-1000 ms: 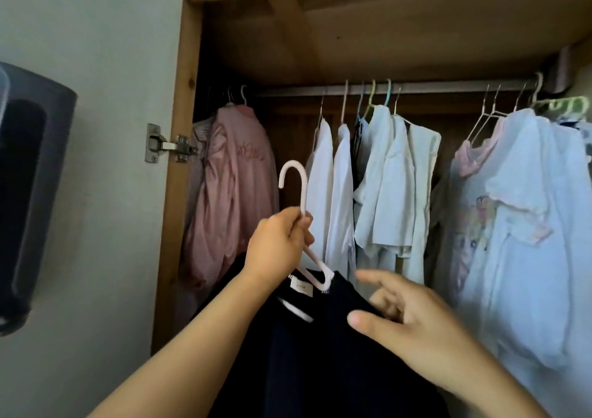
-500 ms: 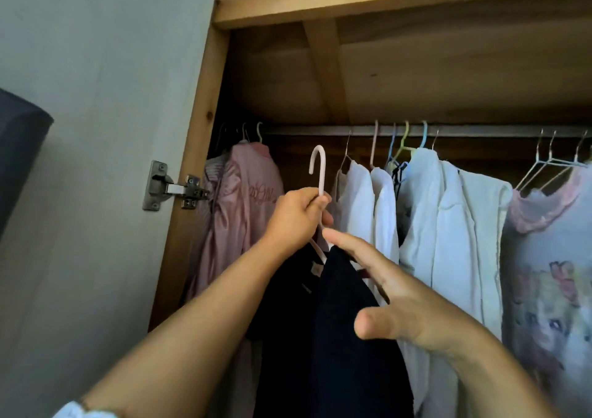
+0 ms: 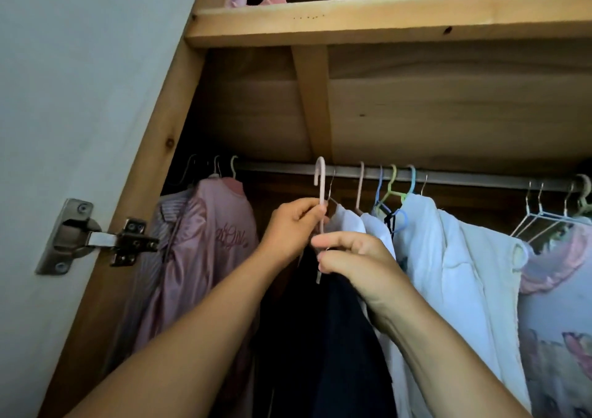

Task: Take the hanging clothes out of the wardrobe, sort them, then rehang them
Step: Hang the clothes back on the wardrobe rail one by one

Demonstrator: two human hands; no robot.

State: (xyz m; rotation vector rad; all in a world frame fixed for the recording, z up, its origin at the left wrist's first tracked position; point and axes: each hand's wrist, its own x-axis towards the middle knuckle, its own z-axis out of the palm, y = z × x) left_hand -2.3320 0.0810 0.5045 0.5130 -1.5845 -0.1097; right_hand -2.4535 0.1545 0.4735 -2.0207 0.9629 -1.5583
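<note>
My left hand (image 3: 293, 225) grips the stem of a pale pink hanger (image 3: 320, 180) whose hook is level with the metal rail (image 3: 464, 175). A dark navy garment (image 3: 333, 337) hangs from that hanger. My right hand (image 3: 352, 260) pinches the garment's collar just below the left hand. On the rail hang a pink satin jacket (image 3: 211, 241) at the left, several white shirts (image 3: 432, 251) in the middle and a pale printed top (image 3: 557, 321) at the right.
A wooden shelf (image 3: 384, 20) with folded pink and lilac cloth spans above the rail. The wardrobe's wooden side post (image 3: 150, 174) carries a metal hinge (image 3: 93, 235) on the white door (image 3: 64, 97) at the left. Empty wire hangers (image 3: 544, 212) hang at the right.
Both hands have lifted the hanger with the dark garment up to the rail, into the gap between the pink jacket and the white shirts. The right hand went from open to pinching the collar.
</note>
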